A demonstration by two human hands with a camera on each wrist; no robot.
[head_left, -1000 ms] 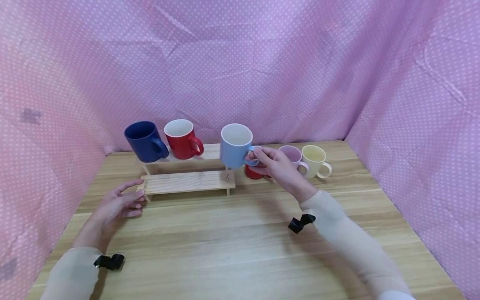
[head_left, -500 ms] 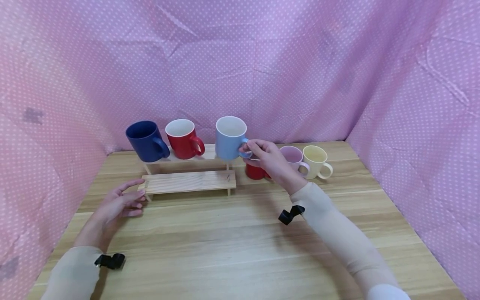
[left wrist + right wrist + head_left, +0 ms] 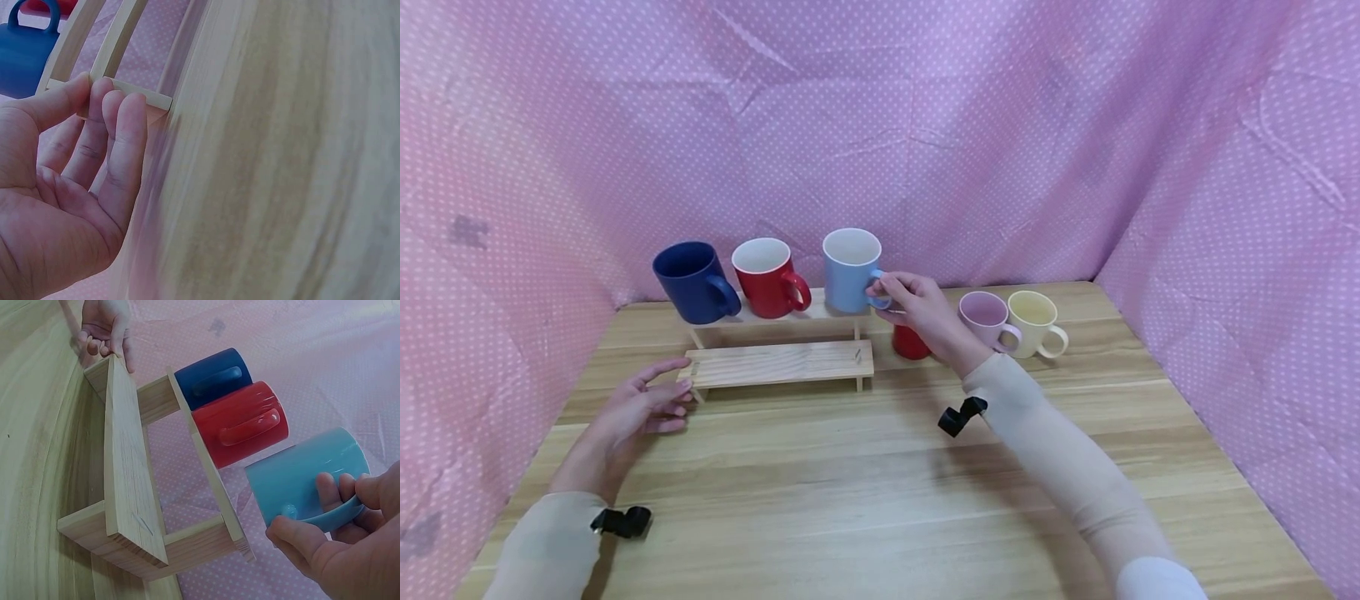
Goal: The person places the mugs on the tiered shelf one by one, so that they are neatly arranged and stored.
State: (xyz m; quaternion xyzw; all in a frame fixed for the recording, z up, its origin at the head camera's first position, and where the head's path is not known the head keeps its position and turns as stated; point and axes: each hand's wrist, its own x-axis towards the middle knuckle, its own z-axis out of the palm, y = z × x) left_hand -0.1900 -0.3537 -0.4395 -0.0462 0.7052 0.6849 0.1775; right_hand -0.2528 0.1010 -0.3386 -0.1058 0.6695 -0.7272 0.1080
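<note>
My right hand point(image 3: 928, 315) pinches the handle of a light blue mug point(image 3: 847, 282), which is upright over the right end of the upper shelf of a two-step wooden rack point(image 3: 775, 365). In the right wrist view a narrow gap shows between the base of this mug point(image 3: 306, 472) and the shelf. My left hand point(image 3: 640, 404) holds the rack's left end, thumb and index finger pinching the lower step's edge in the left wrist view. On the upper shelf stand a dark blue mug point(image 3: 688, 287) and a red mug point(image 3: 765, 283), handles to the right.
Right of the rack, a second red mug point(image 3: 912, 342) stands on the wooden table point(image 3: 850, 483), partly hidden by my right hand. Beyond it are a pink mug point(image 3: 982, 317) and a yellow mug point(image 3: 1028, 321). Pink dotted cloth point(image 3: 880, 125) hangs behind and at both sides.
The right hand has carried the light blue mug left and back, from beside the shelf's right end to over it. The left hand stays at the rack.
</note>
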